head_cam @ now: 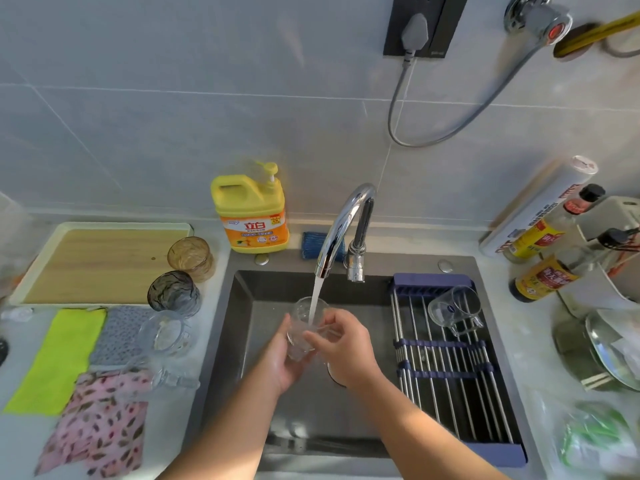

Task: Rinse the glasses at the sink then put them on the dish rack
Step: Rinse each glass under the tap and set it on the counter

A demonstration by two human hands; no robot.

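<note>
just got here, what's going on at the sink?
A person is rinsing a clear glass under the running tap, holding it over the sink with the left hand and right hand. One glass mug already sits on the dish rack. An amber glass, a dark glass and clear glassware wait on the counter to the left.
</note>
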